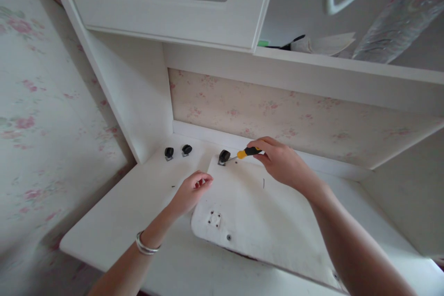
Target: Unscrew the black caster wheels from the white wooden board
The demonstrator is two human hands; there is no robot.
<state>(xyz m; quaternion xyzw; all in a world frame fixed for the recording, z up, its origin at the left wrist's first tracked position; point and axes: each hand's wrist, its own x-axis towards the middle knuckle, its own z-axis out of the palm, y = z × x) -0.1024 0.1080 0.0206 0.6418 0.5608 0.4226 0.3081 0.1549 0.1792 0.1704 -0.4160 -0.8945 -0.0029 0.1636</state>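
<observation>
My right hand (277, 159) is closed around the black-and-yellow handle of a screwdriver (242, 153). The metal shaft points left, its tip at the mounting plate of a black caster wheel (224, 156). That caster stands at the far left corner of a white board (263, 226) lying flat. My left hand (194, 189), a bracelet on its wrist, hovers near the board's left edge with fingers curled and thumb against them. Anything between those fingertips is too small to make out. Two more casters, one on the left (169, 153) and another beside it (187, 150), rest on the desk.
The board lies on a white desk (114, 222) with a rounded left corner. Near its front left, the board shows a square mark with screw holes (214, 218). A cabinet (166, 16) overhangs the desk; a plastic bottle (391, 27) stands on the open shelf.
</observation>
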